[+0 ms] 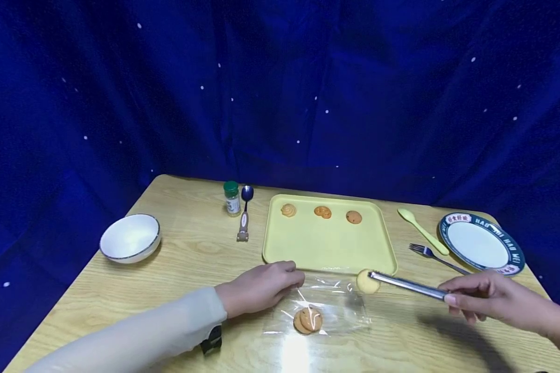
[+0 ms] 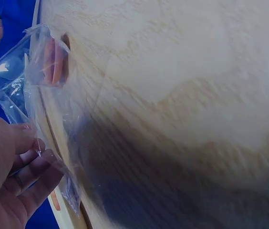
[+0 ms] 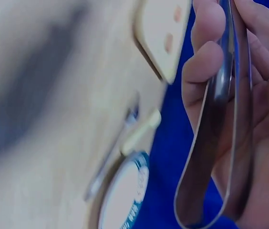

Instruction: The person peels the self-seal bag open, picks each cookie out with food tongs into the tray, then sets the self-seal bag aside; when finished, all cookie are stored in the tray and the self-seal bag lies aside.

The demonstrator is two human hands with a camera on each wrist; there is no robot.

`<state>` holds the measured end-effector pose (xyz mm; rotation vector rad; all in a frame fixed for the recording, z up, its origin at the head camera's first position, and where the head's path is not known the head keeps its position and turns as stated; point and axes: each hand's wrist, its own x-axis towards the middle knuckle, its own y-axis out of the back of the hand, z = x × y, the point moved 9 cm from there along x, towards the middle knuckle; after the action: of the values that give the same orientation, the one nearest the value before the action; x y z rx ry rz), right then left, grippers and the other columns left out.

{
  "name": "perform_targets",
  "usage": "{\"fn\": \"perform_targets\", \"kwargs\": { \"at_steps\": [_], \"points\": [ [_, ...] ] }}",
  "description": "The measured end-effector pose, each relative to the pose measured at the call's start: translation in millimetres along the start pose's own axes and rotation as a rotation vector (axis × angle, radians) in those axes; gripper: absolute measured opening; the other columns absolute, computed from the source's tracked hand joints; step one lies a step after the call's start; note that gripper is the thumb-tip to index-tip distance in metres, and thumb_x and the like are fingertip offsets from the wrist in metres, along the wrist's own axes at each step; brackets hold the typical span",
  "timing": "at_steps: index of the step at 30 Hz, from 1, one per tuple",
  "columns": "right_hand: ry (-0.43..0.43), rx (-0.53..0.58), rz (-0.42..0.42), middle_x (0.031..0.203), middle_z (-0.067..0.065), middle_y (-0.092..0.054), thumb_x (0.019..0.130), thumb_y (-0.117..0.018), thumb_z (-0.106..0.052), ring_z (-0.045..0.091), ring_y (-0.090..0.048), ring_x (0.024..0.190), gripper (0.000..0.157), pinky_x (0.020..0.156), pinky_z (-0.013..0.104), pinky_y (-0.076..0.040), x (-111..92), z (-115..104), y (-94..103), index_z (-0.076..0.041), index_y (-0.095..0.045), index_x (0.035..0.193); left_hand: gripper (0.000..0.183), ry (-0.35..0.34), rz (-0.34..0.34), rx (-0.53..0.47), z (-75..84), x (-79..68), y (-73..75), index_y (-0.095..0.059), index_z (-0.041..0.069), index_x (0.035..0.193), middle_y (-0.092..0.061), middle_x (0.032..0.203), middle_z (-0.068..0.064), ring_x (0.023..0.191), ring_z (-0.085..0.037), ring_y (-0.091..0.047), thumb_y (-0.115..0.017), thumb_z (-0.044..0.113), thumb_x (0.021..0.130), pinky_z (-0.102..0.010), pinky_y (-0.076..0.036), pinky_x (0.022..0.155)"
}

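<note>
My left hand (image 1: pixel 265 288) pinches the edge of a clear plastic bag (image 1: pixel 340 305), thumb against fingers in the left wrist view. Inside the bag lie overlapping round cookies (image 1: pixel 309 320), dotted with dark bits. My right hand (image 1: pixel 492 298) grips metal tongs (image 1: pixel 408 285) around their two arms, the bent end toward the wrist in the right wrist view. At the tips of the tongs is a pale round cookie (image 1: pixel 366 282), which overlaps the bag's right side near the tray's front edge. A yellow tray (image 1: pixel 326 243) behind the bag carries three differently shaped cookies along its far side.
To the left stand a white bowl (image 1: pixel 130 238), a green-capped seasoning jar (image 1: pixel 232 198) and a spoon (image 1: pixel 245 212). A pale green spoon (image 1: pixel 422 230), a fork (image 1: pixel 436 258) and a dark-rimmed plate (image 1: pixel 480 243) lie on the right. Blue curtain (image 1: pixel 280 93) hangs behind the table.
</note>
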<state>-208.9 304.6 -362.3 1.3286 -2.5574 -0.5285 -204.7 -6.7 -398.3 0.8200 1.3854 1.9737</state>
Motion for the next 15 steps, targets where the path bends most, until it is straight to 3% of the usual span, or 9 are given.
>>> {"fn": "perform_targets", "kwargs": {
  "at_steps": [3, 7, 10, 15],
  "points": [
    [-0.055, -0.127, 0.129, 0.085, -0.002, -0.069, 0.093, -0.043, 0.017, 0.013, -0.06, 0.062, 0.034, 0.046, 0.03, -0.044, -2.9, -5.2, 28.8, 0.001, -0.063, 0.117, 0.008, -0.002, -0.011, -0.008, -2.5, -1.0, 1.0, -0.057, 0.018, 0.094, -0.052, 0.084, 0.007, 0.073, -0.003, -0.049, -0.052, 0.018, 0.1, -0.013, -0.045, 0.062],
    [-0.169, -0.252, 0.241, 0.079, -0.005, -0.068, 0.097, -0.049, 0.003, 0.011, -0.059, 0.059, 0.021, 0.047, 0.03, -0.045, 18.8, 0.1, 46.6, -0.002, -0.065, 0.109, 0.006, -0.002, -0.012, -0.01, -3.7, 0.1, 0.1, -0.058, 0.019, 0.095, -0.053, 0.086, 0.008, 0.074, -0.002, -0.049, -0.054, 0.019, 0.099, -0.012, -0.045, 0.063],
    [-0.213, -0.216, 0.217, 0.075, -0.003, -0.067, 0.099, -0.052, -0.006, 0.01, -0.058, 0.057, 0.017, 0.048, 0.031, -0.047, 51.4, 14.9, 40.3, -0.001, -0.065, 0.108, 0.007, -0.011, -0.008, -0.02, -2.1, 1.3, -1.8, -0.057, 0.019, 0.094, -0.053, 0.085, 0.007, 0.074, -0.002, -0.049, -0.054, 0.02, 0.099, -0.012, -0.045, 0.063],
    [-0.325, -0.045, 0.151, 0.078, 0.007, -0.068, 0.099, -0.056, -0.018, 0.005, -0.059, 0.059, 0.031, 0.051, 0.03, -0.052, 112.9, 43.3, 16.6, 0.008, -0.061, 0.113, 0.01, -0.021, 0.006, -0.023, 0.7, 1.8, -3.5, -0.056, 0.019, 0.093, -0.053, 0.084, 0.007, 0.073, -0.002, -0.048, -0.051, 0.022, 0.101, -0.013, -0.044, 0.061]
  ]
}}
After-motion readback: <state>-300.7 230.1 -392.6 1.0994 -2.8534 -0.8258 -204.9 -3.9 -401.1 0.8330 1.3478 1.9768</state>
